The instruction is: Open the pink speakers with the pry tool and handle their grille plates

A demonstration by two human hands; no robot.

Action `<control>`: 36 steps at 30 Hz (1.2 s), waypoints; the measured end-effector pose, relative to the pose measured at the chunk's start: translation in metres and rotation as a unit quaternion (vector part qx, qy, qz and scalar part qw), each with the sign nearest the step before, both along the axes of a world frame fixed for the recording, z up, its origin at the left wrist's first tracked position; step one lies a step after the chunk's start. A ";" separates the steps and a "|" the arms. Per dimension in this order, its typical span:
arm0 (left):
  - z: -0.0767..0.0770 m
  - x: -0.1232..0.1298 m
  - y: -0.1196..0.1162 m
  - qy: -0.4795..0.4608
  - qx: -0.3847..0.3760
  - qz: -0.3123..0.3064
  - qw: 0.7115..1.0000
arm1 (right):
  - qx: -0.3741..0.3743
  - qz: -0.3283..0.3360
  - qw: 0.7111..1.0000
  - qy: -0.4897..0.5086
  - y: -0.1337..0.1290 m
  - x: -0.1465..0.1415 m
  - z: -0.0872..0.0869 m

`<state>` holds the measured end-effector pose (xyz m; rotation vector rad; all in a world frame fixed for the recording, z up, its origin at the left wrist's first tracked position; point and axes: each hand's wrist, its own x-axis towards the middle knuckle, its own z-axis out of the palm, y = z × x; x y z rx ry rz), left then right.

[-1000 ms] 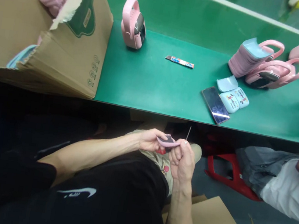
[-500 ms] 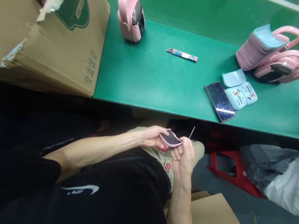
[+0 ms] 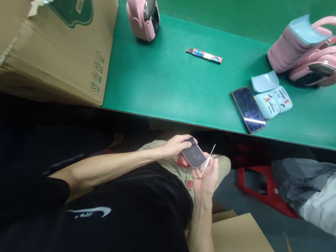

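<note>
At lower centre, a pink-rimmed piece (image 3: pixel 193 154) shows a dark grey face, just beside a thin white pick (image 3: pixel 211 151). A green bench mat (image 3: pixel 173 85) fills the upper middle. At upper left, a tan carton (image 3: pixel 70 62) bears a dark green badge. Pink handled cases (image 3: pixel 140 7) stand along the top; at right, pale blue cases (image 3: pixel 271 105) carry cartoon prints. Black clothing (image 3: pixel 87 223) shows a white swoosh at bottom left, and a red stool (image 3: pixel 267 190) sits at lower right.
</note>
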<state>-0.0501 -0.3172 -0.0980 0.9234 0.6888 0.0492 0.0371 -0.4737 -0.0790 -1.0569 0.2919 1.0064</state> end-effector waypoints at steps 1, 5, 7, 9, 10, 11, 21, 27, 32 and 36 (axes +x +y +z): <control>-0.001 0.000 -0.001 -0.001 0.007 -0.004 1.000 | 0.005 0.002 1.000 -0.001 -0.002 0.000 -0.002; -0.004 -0.002 -0.003 0.002 0.022 -0.019 1.000 | 0.009 0.014 1.000 -0.018 -0.006 -0.003 -0.008; -0.003 -0.002 -0.003 -0.009 0.013 -0.028 0.999 | 0.001 0.017 0.999 -0.028 -0.007 -0.004 -0.010; -0.001 -0.003 -0.003 -0.025 -0.001 -0.035 0.999 | -0.011 0.014 0.999 -0.040 -0.009 -0.005 -0.011; 0.000 -0.004 -0.003 -0.031 -0.009 -0.039 0.999 | -0.018 0.011 0.999 -0.047 -0.010 -0.005 -0.012; 0.001 -0.004 -0.002 -0.036 -0.017 -0.042 0.998 | -0.025 0.009 0.998 -0.055 -0.011 -0.006 -0.012; -0.013 -0.002 -0.006 -0.059 -0.112 -0.015 0.992 | -0.093 0.022 0.983 -0.156 -0.014 -0.010 -0.015; -0.007 -0.004 -0.003 -0.069 -0.119 -0.044 0.990 | -0.099 0.023 0.982 -0.157 -0.016 -0.007 -0.017; -0.003 -0.008 0.000 -0.039 0.002 -0.120 0.992 | -0.093 0.035 0.983 -0.154 -0.017 -0.004 -0.018; 0.002 -0.008 0.001 -0.026 0.056 -0.163 0.985 | -0.093 0.035 0.983 -0.154 -0.018 -0.003 -0.018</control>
